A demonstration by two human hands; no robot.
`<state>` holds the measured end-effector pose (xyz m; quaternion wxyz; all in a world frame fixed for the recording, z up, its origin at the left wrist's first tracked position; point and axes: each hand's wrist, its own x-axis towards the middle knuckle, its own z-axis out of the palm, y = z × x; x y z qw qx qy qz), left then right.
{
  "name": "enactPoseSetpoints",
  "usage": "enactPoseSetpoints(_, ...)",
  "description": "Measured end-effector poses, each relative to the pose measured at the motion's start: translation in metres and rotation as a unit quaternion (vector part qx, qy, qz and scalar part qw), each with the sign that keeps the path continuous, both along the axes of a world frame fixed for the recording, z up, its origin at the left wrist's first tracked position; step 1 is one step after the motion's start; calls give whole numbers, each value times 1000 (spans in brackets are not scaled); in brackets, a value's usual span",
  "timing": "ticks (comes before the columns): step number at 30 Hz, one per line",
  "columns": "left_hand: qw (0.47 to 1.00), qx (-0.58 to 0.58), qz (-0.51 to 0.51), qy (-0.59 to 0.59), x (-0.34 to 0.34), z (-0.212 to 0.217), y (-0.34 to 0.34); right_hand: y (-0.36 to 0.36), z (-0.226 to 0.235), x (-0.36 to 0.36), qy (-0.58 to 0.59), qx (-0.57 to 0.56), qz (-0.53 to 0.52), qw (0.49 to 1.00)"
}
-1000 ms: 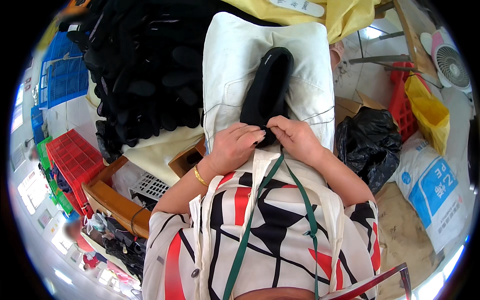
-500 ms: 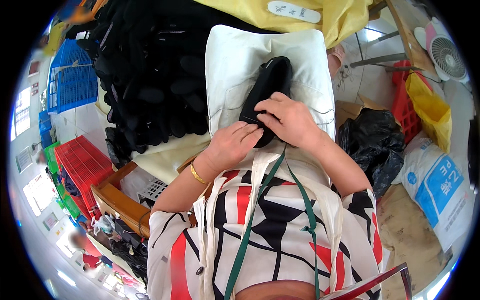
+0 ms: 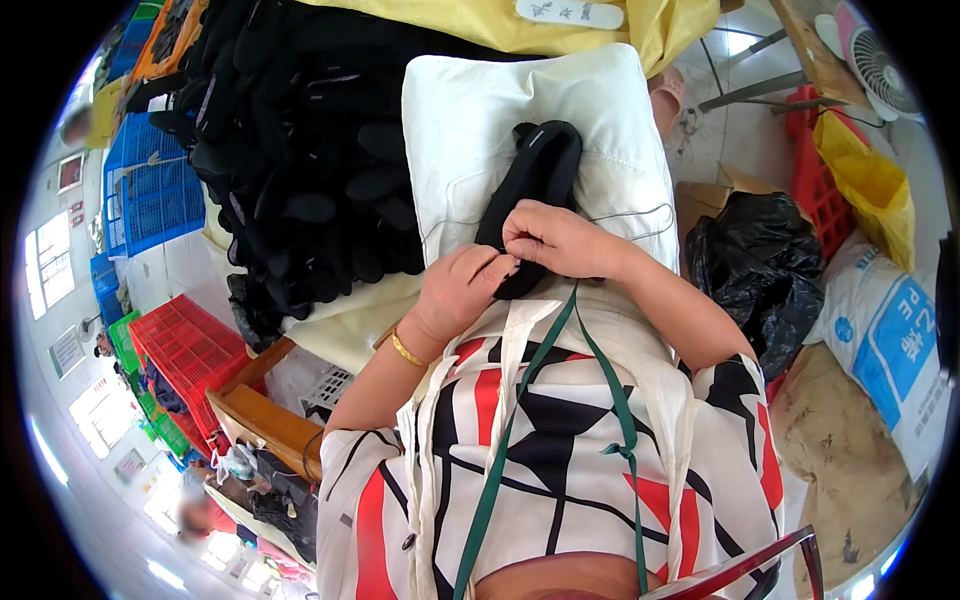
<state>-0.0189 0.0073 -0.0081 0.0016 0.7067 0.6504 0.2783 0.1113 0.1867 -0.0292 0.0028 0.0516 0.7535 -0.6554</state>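
A long black shoe piece [image 3: 538, 170] lies lengthwise on a white cushion [image 3: 470, 140] in front of me. My left hand [image 3: 462, 292] grips its near end from the left, a gold bangle on the wrist. My right hand [image 3: 556, 238] rests on top of the same near end, fingers pinched on its edge. Both hands touch each other over the piece. The part of the piece under my hands is hidden.
A big heap of black shoe pieces [image 3: 290, 150] lies to the left. Blue crates [image 3: 150, 195] and red crates [image 3: 185, 350] stand further left. A black bag [image 3: 760, 265], a white sack [image 3: 890, 340], a yellow bag [image 3: 870, 185] and a fan [image 3: 885, 70] are on the right.
The view has tilted, so the cushion and piece sit higher left. My right hand has shifted up onto the near end of the black piece; my left hand stays below it.
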Motion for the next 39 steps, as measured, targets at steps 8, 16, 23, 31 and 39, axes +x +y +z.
enactPoseSetpoints(8, 994, -40, 40, -96, 3, 9, 10, 8, -9, -6, 8, -467, -221, 856)
enactPoseSetpoints(16, 986, -104, -5, -128, -3, 21, 18, 131, 59, 67, 117, -391, -468, 784)
enactPoseSetpoints(23, 977, -142, -7, -161, -4, 19, 18, 244, 101, 195, 348, -25, -694, 630)
enactPoseSetpoints(31, 970, -141, 68, -189, 0, 22, 15, 39, 58, 47, -140, -171, -321, 921)
enactPoseSetpoints(39, 973, -120, 89, -176, 7, 17, 8, -20, 38, 39, -54, 162, -87, 981)
